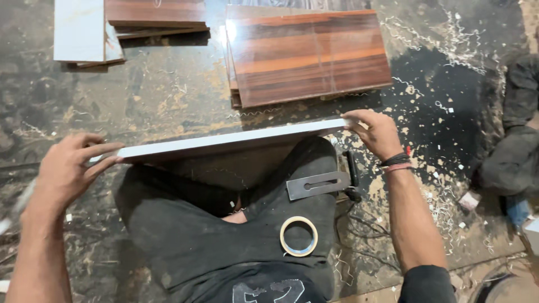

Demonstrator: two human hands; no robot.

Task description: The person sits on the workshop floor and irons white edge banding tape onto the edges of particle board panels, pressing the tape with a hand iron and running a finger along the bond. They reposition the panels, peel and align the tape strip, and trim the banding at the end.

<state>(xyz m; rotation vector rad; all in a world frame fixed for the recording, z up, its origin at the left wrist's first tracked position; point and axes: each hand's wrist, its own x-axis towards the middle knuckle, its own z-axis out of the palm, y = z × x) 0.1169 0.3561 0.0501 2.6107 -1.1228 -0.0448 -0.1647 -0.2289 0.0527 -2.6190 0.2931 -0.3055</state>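
1. Holding a long, flat board edge-up across my lap: my left hand has its fingers closed together on one end, and my right hand pinches the other end with fingers clamped on the corner.
2. Material: the board's upward edge is a smooth, pale strip, straight and narrow; the face below my fingers is dull brown and in shadow, so its finish is hard to make out.
3. Beyond my right fingers lies a stack of panels, glossy, rectangular, with reddish-brown wood-grain stripes. Beyond my left fingers, more panels, one white-faced, are cut off by the top edge.
4. Below the board, on my dark, dusty trousers, rest a roll of tape, round and cream-coloured, and a flat grey metal plate with a slot.
5. The floor is dark, mottled and strewn with curled shavings.
6. Part of a dark tool behind the plate is hidden.
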